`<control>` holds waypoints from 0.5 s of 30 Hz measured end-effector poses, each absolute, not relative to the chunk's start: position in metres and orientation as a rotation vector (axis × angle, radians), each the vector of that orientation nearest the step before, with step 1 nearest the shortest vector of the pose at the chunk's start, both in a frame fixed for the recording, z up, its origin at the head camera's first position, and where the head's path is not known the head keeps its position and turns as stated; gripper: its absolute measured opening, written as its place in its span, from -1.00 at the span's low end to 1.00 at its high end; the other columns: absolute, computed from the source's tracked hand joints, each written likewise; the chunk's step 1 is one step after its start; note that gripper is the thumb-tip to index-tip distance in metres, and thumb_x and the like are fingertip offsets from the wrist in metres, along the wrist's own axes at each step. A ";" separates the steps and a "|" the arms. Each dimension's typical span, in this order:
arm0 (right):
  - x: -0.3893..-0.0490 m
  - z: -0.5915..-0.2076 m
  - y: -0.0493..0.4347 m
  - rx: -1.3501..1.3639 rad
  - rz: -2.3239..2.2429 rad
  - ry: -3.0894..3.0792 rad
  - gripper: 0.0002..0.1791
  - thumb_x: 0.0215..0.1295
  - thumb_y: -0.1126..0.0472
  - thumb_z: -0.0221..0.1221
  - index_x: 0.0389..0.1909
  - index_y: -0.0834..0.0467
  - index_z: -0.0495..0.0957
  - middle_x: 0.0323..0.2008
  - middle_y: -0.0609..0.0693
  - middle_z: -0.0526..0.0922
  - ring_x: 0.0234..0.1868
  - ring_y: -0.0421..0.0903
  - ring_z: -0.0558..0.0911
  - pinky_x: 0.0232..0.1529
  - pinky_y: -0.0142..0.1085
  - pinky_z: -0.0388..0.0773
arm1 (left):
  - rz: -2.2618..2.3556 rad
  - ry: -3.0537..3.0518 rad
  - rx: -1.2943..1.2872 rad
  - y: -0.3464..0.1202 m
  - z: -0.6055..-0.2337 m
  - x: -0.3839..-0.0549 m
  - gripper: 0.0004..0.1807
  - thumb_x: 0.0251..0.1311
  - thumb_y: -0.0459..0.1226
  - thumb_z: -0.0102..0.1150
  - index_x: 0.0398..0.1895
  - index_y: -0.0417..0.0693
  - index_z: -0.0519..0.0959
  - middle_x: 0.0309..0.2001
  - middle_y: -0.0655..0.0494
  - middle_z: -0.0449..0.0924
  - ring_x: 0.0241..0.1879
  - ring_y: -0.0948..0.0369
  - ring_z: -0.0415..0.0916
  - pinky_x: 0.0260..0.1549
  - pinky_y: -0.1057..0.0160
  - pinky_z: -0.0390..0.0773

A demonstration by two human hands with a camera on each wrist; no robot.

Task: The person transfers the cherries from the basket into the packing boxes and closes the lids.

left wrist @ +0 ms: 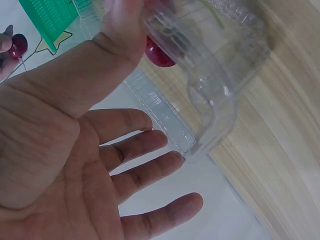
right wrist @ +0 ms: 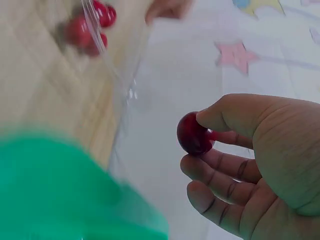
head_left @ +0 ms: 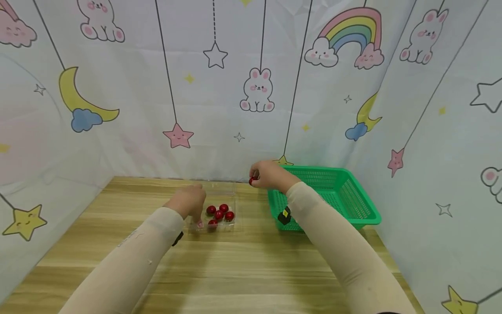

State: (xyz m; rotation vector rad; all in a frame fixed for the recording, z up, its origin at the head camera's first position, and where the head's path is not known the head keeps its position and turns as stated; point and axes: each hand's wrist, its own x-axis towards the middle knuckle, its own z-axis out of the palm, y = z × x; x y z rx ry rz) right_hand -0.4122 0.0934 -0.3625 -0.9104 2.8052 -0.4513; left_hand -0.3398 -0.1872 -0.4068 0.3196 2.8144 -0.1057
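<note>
A dark red cherry (right wrist: 194,133) is pinched between the thumb and fingers of my right hand (head_left: 270,175). That hand is raised by the left rear corner of the green plastic basket (head_left: 356,223). My left hand (head_left: 190,201) spans the left side of a clear plastic box (head_left: 219,188) on the table. In the left wrist view its fingers (left wrist: 145,175) are spread and nearly straight, fingertips right at the box's edge, and the thumb (left wrist: 120,45) overlaps the box wall. Several cherries (head_left: 218,214) lie inside the box.
The wood-grain table (head_left: 243,270) carries the box and, to its right, the basket. A white patterned cloth (head_left: 219,104) hangs behind the table and along both sides. Black straps with small cameras (head_left: 284,215) sit on the wrists.
</note>
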 end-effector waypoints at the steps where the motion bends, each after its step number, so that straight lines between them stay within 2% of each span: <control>1: -0.409 -0.366 0.087 -0.942 -0.440 2.791 -0.78 0.68 0.15 0.32 0.16 0.14 0.76 0.13 0.11 0.84 0.15 0.07 0.81 0.20 -0.02 0.80 | -0.106 2.816 0.322 -0.187 -0.408 -0.340 -0.30 -0.02 0.01 0.90 0.07 -0.23 0.80 0.31 -0.23 0.59 0.10 -0.10 0.71 0.21 -0.15 0.81; 5: -0.397 -0.379 0.062 -1.081 -0.364 2.742 -0.81 0.65 0.17 0.35 0.12 0.14 0.77 0.08 0.07 0.86 0.10 0.00 0.81 0.17 -0.09 0.80 | -0.112 2.826 0.328 -0.189 -0.407 -0.338 -0.31 -0.04 0.02 0.90 0.05 -0.20 0.81 0.29 -0.20 0.59 0.09 -0.09 0.70 0.21 -0.16 0.81; 12: -0.381 -0.400 0.030 -1.199 -0.281 2.636 -0.86 0.58 0.19 0.42 0.04 0.10 0.82 -0.05 -0.05 0.86 -0.05 -0.16 0.77 0.10 -0.22 0.79 | -0.090 2.812 0.315 -0.189 -0.407 -0.338 -0.49 0.05 -0.07 0.87 -0.04 -0.15 0.84 0.59 -0.31 0.46 0.22 -0.13 0.70 0.20 -0.11 0.82; 15: -0.378 -0.407 0.023 -1.215 -0.234 2.620 -0.87 0.57 0.16 0.44 0.03 0.06 0.84 -0.08 -0.11 0.86 -0.08 -0.20 0.76 0.09 -0.26 0.78 | -0.082 2.809 0.310 -0.189 -0.409 -0.340 -0.52 0.08 -0.11 0.86 -0.04 -0.14 0.84 0.62 -0.32 0.43 0.23 -0.13 0.69 0.19 -0.09 0.82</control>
